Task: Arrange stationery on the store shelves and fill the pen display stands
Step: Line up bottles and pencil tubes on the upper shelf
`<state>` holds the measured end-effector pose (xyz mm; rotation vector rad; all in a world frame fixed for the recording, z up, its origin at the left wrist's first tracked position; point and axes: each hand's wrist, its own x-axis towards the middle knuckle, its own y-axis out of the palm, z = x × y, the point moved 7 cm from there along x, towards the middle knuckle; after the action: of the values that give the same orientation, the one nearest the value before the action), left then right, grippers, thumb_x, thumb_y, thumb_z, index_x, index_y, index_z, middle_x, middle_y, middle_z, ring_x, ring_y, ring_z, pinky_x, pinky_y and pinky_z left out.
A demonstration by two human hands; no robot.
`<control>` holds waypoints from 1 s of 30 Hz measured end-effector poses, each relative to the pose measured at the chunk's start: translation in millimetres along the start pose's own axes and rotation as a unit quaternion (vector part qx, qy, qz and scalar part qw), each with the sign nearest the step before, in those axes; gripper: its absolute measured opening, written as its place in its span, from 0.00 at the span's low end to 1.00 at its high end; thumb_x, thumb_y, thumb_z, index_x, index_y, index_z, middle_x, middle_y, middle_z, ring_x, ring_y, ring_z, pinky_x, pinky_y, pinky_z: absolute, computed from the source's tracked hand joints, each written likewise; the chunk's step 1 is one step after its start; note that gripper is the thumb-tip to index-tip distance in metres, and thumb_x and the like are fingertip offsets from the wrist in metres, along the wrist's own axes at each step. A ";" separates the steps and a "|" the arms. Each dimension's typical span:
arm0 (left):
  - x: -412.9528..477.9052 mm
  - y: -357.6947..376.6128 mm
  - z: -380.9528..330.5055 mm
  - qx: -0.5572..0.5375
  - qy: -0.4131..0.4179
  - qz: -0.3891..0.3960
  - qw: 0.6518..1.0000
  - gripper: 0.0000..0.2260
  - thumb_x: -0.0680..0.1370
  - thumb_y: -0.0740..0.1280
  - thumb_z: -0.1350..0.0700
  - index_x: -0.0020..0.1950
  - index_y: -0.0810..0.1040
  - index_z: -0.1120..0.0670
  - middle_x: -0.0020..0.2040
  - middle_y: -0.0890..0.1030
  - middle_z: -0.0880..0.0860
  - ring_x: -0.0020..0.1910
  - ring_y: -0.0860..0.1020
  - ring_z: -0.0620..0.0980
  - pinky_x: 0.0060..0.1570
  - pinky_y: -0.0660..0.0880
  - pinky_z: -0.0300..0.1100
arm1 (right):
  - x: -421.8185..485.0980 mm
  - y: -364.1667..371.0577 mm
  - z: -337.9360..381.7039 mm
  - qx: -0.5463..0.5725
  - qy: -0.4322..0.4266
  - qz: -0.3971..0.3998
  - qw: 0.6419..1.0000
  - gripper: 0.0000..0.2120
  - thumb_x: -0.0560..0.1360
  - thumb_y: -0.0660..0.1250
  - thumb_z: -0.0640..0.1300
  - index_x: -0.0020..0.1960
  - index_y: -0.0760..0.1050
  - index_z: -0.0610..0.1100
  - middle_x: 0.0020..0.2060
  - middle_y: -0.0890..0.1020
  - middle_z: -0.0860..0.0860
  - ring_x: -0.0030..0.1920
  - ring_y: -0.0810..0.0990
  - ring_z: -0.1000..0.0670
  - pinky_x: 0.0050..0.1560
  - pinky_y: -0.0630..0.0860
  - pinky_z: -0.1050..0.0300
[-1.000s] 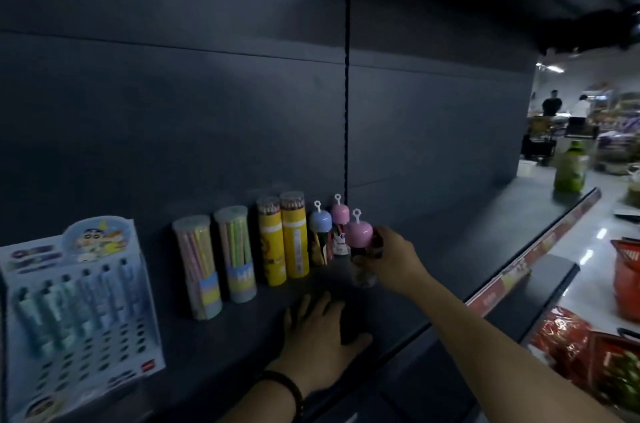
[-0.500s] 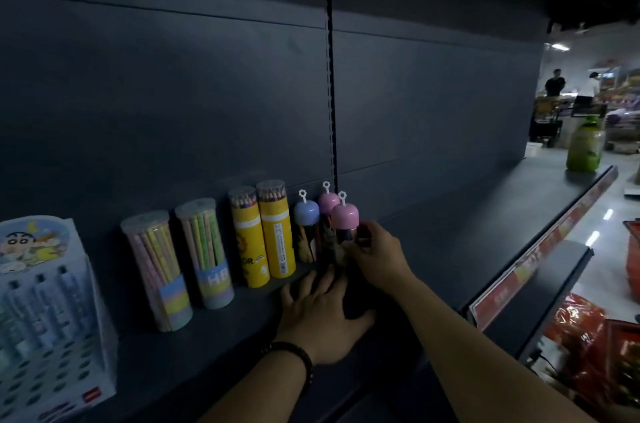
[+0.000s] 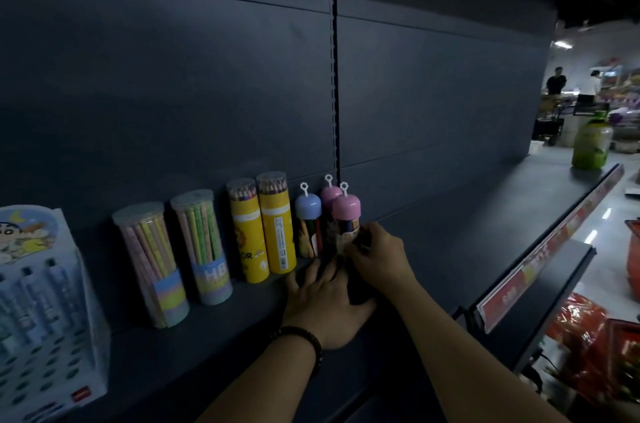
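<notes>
On the dark shelf stands a row of pencil tubes: two clear pastel tubes, two yellow coloured-pencil tubes, then a blue-capped tube and two pink-capped tubes. My right hand grips the front pink-capped tube at its lower body, standing it beside the others. My left hand rests flat on the shelf just in front of them, fingers spread. A pen display stand with a cartoon header and several pens sits at the far left.
The shelf runs bare to the right, where a green bottle stands near its end. A red price strip lines the front edge. Red baskets with goods sit low on the right. Two people stand far off in the aisle.
My right hand has carried the pink-capped tube left and set it down against the other capped tubes. My left hand stays flat on the shelf. The view has shifted right.
</notes>
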<state>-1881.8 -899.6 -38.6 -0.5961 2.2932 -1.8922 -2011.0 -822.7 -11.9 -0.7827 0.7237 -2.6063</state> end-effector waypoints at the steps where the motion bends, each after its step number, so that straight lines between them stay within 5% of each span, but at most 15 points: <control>1: -0.1 -1.9 -0.1 -0.005 0.003 -0.006 1.000 0.40 0.73 0.49 0.25 0.83 0.52 0.39 0.84 0.52 0.40 0.83 0.48 0.49 0.78 0.45 0.61 | -1.5 -3.3 1.1 0.002 0.004 -0.009 1.000 0.16 0.77 0.74 0.53 0.57 0.76 0.44 0.46 0.82 0.51 0.48 0.80 0.50 0.44 0.76 0.56; 5: -9.1 -16.2 5.8 -0.100 0.008 -0.062 0.993 0.23 0.78 0.60 0.34 0.69 0.73 0.42 0.69 0.74 0.43 0.72 0.70 0.49 0.73 0.65 0.53 | -9.7 -13.4 3.3 0.009 0.030 -0.016 0.999 0.21 0.73 0.78 0.55 0.56 0.73 0.45 0.48 0.78 0.52 0.50 0.78 0.50 0.41 0.70 0.62; 10: -64.4 -50.2 14.0 -0.147 0.041 -0.069 0.986 0.02 0.79 0.70 0.48 0.51 0.79 0.43 0.50 0.75 0.41 0.51 0.76 0.41 0.55 0.79 0.42 | -30.6 -15.5 8.7 -0.027 0.096 0.031 0.995 0.22 0.74 0.76 0.57 0.54 0.72 0.42 0.48 0.79 0.47 0.45 0.77 0.50 0.39 0.71 0.54; 15: -143.3 -101.1 41.5 -0.143 0.034 -0.052 0.988 0.04 0.79 0.70 0.43 0.49 0.79 0.42 0.48 0.77 0.40 0.47 0.78 0.37 0.47 0.77 0.34 | -72.9 -5.0 60.5 0.038 0.066 0.071 0.995 0.10 0.75 0.73 0.50 0.52 0.78 0.48 0.47 0.83 0.49 0.47 0.81 0.50 0.41 0.74 0.57; 19: -220.1 -149.8 83.1 -0.102 0.002 -0.082 0.991 0.04 0.80 0.68 0.41 0.49 0.78 0.40 0.47 0.77 0.38 0.47 0.76 0.35 0.48 0.79 0.38 | -109.4 22.8 156.3 0.087 -0.055 0.156 0.982 0.03 0.76 0.74 0.46 0.44 0.82 0.48 0.39 0.85 0.51 0.43 0.83 0.52 0.43 0.79 0.51; 25: -355.2 -201.6 162.7 -0.064 -0.091 -0.117 0.987 0.04 0.80 0.68 0.40 0.51 0.77 0.38 0.46 0.79 0.38 0.45 0.77 0.36 0.45 0.77 0.35 | -200.7 97.5 321.0 0.111 -0.212 0.310 0.920 0.08 0.79 0.72 0.51 0.45 0.81 0.48 0.39 0.83 0.51 0.42 0.82 0.48 0.48 0.81 0.44; 30: -464.1 -234.9 234.4 -0.043 -0.185 -0.186 0.964 0.07 0.79 0.69 0.41 0.54 0.72 0.35 0.43 0.78 0.39 0.41 0.78 0.39 0.42 0.77 0.40 | -298.8 164.6 428.0 0.138 -0.275 0.408 0.860 0.06 0.82 0.70 0.53 0.47 0.80 0.55 0.41 0.83 0.53 0.43 0.82 0.51 0.47 0.81 0.51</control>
<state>-1325.9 -980.3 61.3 -1.3481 2.1322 -1.6331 -1497.3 -987.6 80.5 -0.8302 0.3672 -1.5610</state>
